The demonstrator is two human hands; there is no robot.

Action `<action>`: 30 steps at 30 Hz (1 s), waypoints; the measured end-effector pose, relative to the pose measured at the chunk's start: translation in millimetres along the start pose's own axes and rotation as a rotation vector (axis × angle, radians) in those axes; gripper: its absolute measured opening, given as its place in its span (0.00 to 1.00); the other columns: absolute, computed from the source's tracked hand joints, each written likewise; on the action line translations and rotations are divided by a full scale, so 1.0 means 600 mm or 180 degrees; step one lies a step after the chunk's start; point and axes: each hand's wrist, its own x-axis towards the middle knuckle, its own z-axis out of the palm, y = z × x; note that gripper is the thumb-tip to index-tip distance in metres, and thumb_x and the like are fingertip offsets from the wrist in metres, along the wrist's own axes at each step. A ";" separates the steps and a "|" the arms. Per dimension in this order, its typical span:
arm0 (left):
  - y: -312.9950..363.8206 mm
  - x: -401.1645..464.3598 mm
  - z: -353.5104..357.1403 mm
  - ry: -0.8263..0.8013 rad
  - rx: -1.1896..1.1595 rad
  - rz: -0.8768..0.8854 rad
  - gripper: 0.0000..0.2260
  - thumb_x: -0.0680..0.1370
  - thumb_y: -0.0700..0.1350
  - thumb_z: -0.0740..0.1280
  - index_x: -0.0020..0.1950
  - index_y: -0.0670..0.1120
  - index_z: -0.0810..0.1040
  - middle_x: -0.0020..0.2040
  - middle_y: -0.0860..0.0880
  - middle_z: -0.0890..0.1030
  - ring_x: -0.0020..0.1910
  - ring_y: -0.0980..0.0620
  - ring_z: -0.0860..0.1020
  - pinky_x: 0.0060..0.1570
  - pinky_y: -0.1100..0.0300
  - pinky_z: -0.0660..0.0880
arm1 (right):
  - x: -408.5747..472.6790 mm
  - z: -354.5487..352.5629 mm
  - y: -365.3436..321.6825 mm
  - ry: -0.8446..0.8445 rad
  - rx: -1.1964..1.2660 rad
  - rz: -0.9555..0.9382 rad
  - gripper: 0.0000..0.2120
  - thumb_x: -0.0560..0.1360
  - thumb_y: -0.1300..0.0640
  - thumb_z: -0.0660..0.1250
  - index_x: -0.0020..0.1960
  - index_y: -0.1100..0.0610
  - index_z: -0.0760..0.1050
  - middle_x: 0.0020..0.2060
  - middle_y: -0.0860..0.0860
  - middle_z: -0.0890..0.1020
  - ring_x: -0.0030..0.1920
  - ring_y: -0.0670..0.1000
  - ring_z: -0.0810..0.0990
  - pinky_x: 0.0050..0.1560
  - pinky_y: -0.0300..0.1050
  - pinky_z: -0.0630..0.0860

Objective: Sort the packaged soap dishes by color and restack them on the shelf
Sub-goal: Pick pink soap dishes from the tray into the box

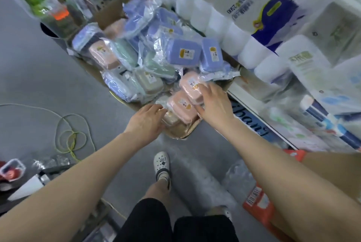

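Observation:
A flattened cardboard box (181,134) on a low shelf holds several plastic-wrapped soap dishes. Blue ones (183,52) lie at the back and right, green ones (152,77) in the middle, a pink one (101,54) at the left. At the near end sit two pink dishes: an upper one (190,83) and a lower one (180,104). My right hand (213,103) grips the upper pink dish from the right side, thumb near the lower one. My left hand (146,120) touches a beige wrapped dish (171,118) beside them, its fingers curled over the edge.
Large packs of toilet paper (224,16) stand on the shelf behind the box. More wrapped goods fill the shelf at right (312,105). On the grey floor lie a green cord (72,138), a red packet (257,200) and my white-shoed foot (162,165).

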 end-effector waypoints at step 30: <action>-0.011 0.243 0.100 -0.0926 0.1006 0.1136 0.42 0.73 0.60 0.68 0.78 0.42 0.52 0.75 0.44 0.62 0.74 0.44 0.59 0.75 0.50 0.51 | -0.002 0.063 0.071 -0.0239 -0.0340 0.0653 0.38 0.72 0.40 0.66 0.76 0.55 0.60 0.61 0.60 0.74 0.57 0.63 0.74 0.55 0.55 0.69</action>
